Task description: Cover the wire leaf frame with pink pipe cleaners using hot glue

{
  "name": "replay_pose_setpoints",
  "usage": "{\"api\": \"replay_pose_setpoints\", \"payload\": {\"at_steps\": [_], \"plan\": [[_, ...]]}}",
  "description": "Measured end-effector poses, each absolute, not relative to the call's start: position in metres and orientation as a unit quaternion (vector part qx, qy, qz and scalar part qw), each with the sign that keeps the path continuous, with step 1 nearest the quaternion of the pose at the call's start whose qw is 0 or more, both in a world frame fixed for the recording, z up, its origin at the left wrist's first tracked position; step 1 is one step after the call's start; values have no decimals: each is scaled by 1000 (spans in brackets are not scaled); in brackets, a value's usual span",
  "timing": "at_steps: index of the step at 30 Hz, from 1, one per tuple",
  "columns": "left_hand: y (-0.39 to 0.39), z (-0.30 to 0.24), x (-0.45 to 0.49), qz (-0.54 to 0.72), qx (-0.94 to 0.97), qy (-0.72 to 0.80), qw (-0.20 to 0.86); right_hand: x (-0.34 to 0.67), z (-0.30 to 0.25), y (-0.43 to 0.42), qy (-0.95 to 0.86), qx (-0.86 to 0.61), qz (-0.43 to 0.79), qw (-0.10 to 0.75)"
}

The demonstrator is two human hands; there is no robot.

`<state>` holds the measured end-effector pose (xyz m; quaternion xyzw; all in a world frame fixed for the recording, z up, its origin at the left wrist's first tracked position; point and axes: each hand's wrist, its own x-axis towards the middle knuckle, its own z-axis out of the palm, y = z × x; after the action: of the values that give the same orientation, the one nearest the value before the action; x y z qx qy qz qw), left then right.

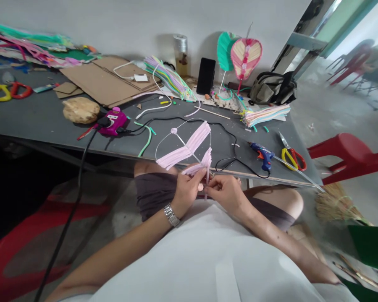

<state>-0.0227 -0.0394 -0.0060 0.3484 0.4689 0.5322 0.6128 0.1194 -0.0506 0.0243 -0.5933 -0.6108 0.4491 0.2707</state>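
Note:
Over my lap, at the table's front edge, is a heart-like wire fan frame (182,119) with a centre stem. Rows of pale pink pipe cleaners (199,138) slant from the stem to the rim, with a gap between the upper and lower groups. My left hand (189,188) is closed around the frame's lower end, thumb on top of the lower pink rows. Close beside it, my right hand (227,192) pinches a pink pipe cleaner strand near the frame's bottom. The fingertips partly hide the strand and the frame's base.
On the grey table, a glue gun (262,156) and scissors (290,153) lie right. A purple power strip (114,121) and stone (81,110) are left. Behind stand pipe cleaner bundles (266,115), a phone (206,76), and finished fans (246,58). A black cord (189,120) crosses the tabletop.

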Motion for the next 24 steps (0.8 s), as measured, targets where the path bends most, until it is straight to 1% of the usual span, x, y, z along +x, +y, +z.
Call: {"api": "replay_pose_setpoints", "payload": {"at_steps": [2, 6, 9, 11, 13, 16, 19, 22, 24], "plan": [[-40, -8, -23, 537, 333, 469, 617, 118, 23, -51, -593, -588, 471, 285], [-39, -13, -25, 547, 324, 450, 627, 125, 29, -46, -525, -564, 554, 316], [-38, -15, -27, 542, 341, 454, 620, 134, 36, -42, -490, -534, 618, 305], [-39, -16, -27, 539, 341, 453, 623, 138, 39, -40, -476, -521, 640, 305], [-39, -15, -26, 535, 335, 455, 627, 138, 40, -39, -477, -522, 619, 341], [-40, -13, -24, 521, 337, 464, 632, 134, 35, -38, -501, -522, 545, 424], [-41, -7, -23, 509, 348, 458, 640, 129, 27, -36, -537, -510, 474, 476], [-43, -2, -22, 506, 354, 450, 645, 127, 20, -33, -571, -504, 413, 499], [-44, 1, -22, 509, 353, 441, 650, 126, 17, -31, -581, -511, 389, 500]]}}
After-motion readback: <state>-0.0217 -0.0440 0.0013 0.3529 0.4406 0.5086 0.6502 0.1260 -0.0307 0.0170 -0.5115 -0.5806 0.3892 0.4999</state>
